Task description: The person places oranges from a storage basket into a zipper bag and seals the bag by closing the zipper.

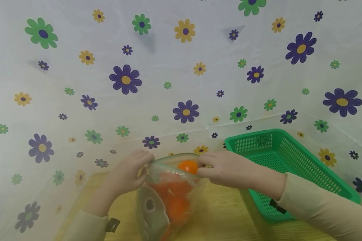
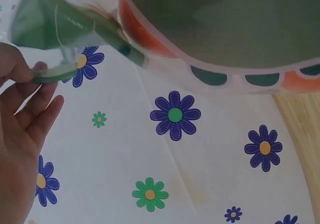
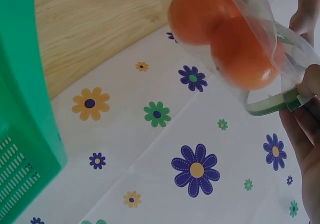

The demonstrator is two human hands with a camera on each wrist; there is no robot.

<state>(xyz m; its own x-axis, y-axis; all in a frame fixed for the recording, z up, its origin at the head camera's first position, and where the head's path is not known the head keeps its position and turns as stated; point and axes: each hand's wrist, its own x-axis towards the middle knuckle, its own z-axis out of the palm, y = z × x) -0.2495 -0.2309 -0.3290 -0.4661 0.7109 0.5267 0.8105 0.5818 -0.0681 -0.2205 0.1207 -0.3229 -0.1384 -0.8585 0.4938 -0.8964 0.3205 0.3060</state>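
Observation:
A clear plastic bag point(image 1: 151, 206) with a printed grey-green design stands in the middle of the head view, its mouth open. Several oranges point(image 1: 178, 206) are inside, one of them high up near the opening. My left hand point(image 1: 128, 175) pinches the left end of the bag's green rim between thumb and fingers; in the left wrist view the bag's print point(image 2: 250, 29) fills the top. On the other side my right hand point(image 1: 229, 169) grips the right end of the rim. The right wrist view shows oranges point(image 3: 245, 54) through the plastic beside that hand.
A green perforated plastic basket point(image 1: 269, 215) stands to the right, partly behind my right forearm. Under the bag is a wood-grain tabletop point(image 1: 223, 211). A white flower-printed sheet point(image 1: 157, 103) rises behind and beside the table.

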